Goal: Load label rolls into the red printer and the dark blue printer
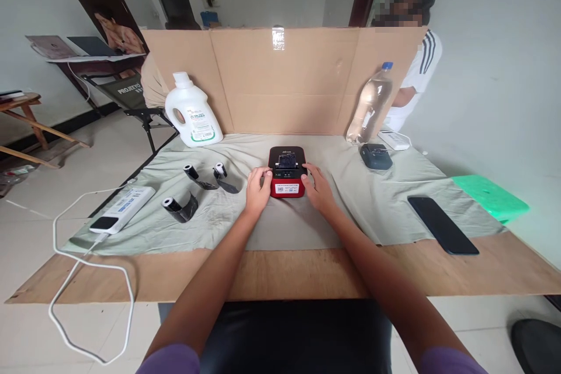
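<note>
A small red and black thermal printer (pixel 287 173) lies on the cloth in the middle of the table, a white label on its front and a dark strip of paper at its top slot. My left hand (pixel 258 186) holds its left side, fingers curled against the edge. On the opposite side my right hand (pixel 319 187) grips the right edge, thumb near the front corner. Left of the printer lie three partly unrolled paper rolls with dark outer faces: a front roll (pixel 180 208), a back-left roll (pixel 198 177) and a back-right roll (pixel 224 177).
A cardboard screen (pixel 280 85) stands behind, with a white detergent jug (pixel 193 111) and a clear bottle (pixel 371 102) before it. Further right are a black device (pixel 376 156) and a phone (pixel 442 225). A white power bank (pixel 123 210) with a cable lies left. Two people are beyond.
</note>
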Demonstrator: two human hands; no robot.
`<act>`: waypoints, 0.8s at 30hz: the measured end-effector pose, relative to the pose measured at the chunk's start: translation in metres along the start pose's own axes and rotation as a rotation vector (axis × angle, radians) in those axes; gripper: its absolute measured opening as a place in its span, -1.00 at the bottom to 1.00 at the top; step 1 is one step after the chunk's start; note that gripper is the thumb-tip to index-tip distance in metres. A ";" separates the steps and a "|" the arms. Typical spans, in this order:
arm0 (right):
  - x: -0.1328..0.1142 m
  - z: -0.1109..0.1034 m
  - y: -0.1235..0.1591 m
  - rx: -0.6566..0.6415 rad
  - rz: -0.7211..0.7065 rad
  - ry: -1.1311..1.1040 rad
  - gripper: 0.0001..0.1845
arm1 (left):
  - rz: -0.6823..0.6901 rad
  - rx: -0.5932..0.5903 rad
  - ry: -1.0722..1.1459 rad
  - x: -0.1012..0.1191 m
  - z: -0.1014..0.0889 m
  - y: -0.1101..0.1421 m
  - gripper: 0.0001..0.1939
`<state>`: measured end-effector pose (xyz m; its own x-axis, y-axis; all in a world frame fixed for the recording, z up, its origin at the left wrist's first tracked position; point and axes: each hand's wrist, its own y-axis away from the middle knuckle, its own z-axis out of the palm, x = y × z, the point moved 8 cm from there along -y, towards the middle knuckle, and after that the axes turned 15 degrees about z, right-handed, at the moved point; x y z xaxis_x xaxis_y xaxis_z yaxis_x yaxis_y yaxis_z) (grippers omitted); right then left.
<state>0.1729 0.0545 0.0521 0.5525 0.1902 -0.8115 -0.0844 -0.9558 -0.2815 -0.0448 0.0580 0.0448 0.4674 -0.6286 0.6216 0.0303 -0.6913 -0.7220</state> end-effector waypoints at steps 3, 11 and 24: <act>-0.003 -0.003 -0.001 0.020 -0.014 0.036 -0.54 | -0.064 0.011 0.138 -0.009 0.003 0.000 -0.68; -0.014 -0.007 0.002 0.051 -0.054 0.138 -0.53 | -0.128 0.063 0.220 -0.016 0.007 -0.018 -0.46; -0.023 -0.007 0.012 0.150 0.004 0.318 -0.45 | -0.051 0.090 0.094 -0.016 0.007 -0.001 -0.63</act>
<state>0.1646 0.0376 0.0710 0.7806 0.0844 -0.6193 -0.1949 -0.9086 -0.3695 -0.0462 0.0710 0.0334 0.3789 -0.6270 0.6807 0.1332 -0.6909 -0.7106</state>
